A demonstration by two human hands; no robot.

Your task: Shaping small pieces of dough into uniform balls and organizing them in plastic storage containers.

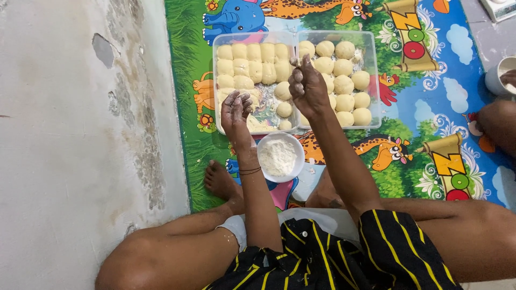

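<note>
From the head camera, the person sits cross-legged on a bright animal-print floor mat [430,107]; the left hand [236,110], dusted white, hovers with fingers curled and holding nothing over the near corner of the left clear plastic tray [217,45]; the right hand [307,86] is raised above the seam between the trays, fingers pinched narrow on a small bit of dough [295,62]. The left tray holds flattened dough pieces [252,64] in rows; the right clear tray [373,53], touching it, holds round dough balls [344,83]. A white bowl of flour [279,157] sits just beside the trays, near the wrists. Yellow scroll-shaped signs [411,37] with red and green rings are printed on the mat.
</note>
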